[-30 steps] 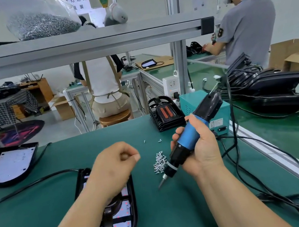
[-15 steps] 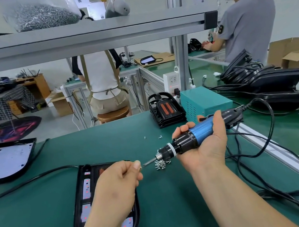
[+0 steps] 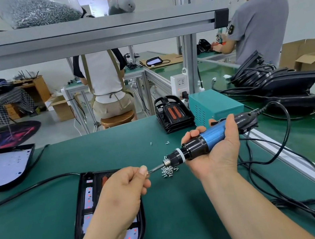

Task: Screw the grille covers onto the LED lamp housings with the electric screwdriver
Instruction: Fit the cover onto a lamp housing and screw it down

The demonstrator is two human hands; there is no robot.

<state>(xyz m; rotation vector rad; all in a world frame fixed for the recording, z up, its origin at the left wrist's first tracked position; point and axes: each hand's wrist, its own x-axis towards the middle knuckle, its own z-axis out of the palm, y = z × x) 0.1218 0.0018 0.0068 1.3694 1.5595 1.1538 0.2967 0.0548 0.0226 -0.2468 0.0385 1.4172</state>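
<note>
My right hand grips the blue and black electric screwdriver, held level with its bit pointing left. My left hand has its thumb and fingers pinched at the tip of the bit; whatever is between them is hidden. Below my left hand lies a black LED lamp housing with a grille cover over white boards with red dots, partly hidden by my forearm. A small pile of loose screws lies on the green mat under the bit.
A second lamp housing lies at far left. A stack of black grille covers, a teal power box and more black housings stand behind. Cables trail on the right. Two people work at benches beyond.
The screwdriver swung from pointing down to lying level, bit to the left. My left hand moved up off the housing and met the bit tip with pinched fingers.
</note>
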